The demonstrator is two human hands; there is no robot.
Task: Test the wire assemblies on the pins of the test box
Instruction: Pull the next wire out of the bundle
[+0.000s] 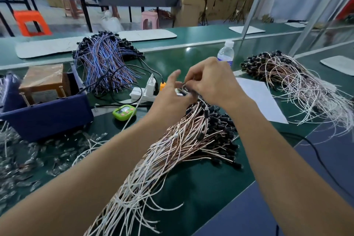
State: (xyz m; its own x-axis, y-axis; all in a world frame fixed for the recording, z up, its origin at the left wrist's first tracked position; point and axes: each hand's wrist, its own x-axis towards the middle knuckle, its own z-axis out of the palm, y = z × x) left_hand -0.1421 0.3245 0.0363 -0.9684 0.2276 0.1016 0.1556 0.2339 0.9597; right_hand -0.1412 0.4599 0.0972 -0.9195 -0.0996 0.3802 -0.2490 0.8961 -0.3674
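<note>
Hands bunched just right of the power strip (141,95): right hand (210,82) pinching one wire (203,102) by its end, left hand (168,94) half-spread, grip impossible to tell. Pile (191,140) on the surface, nearer than the strip; test box hidden. Risk: snagging neighbours, dragging the tangle along.

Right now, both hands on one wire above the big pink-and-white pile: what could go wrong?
1. The thin wire assembly pinched by the right hand, with the left hand beside it, trails into the tangled pile of pink and white wires; pulling may drag neighbours out.
2. The clear plastic water bottle stands just behind the hands, near the white power strip; a knock could tip it.
3. A similar pile lies to the right; lots could mix.
</note>
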